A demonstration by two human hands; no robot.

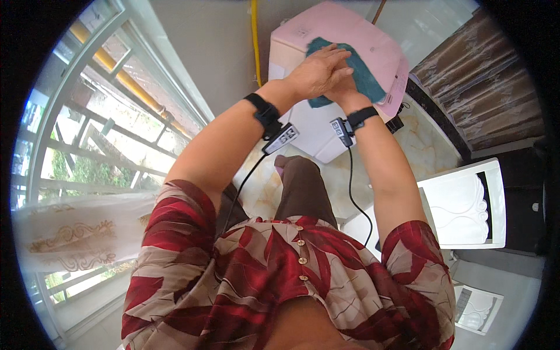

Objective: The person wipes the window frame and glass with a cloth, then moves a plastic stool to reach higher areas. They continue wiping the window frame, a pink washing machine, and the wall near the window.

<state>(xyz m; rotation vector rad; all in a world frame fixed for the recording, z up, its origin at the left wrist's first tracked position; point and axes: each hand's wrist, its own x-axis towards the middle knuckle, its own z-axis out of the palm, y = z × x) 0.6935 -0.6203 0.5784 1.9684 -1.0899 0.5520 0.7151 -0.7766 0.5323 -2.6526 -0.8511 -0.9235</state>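
Observation:
My left hand (pixel 316 69) lies palm down with its fingers stretched out and thumb apart, crossing over my right hand (pixel 344 89). The fingers of my right hand are mostly hidden beneath it, so whether they grip anything does not show. Both hands are over a teal cloth (pixel 365 78). That cloth is spread across the pink top (pixel 341 24) of a white, box-like appliance (pixel 317 131), partly hanging past the near edge. Each wrist wears a black strap with a small device and a cable.
A yellow pipe (pixel 255 43) runs up the wall left of the appliance. Windows with bars (pixel 109 153) and a sheer curtain (pixel 83 234) are at the left. On the right are a brown curtain (pixel 485 78) and a white chair (pixel 459 210). The floor (pixel 262 183) is marble-patterned tile.

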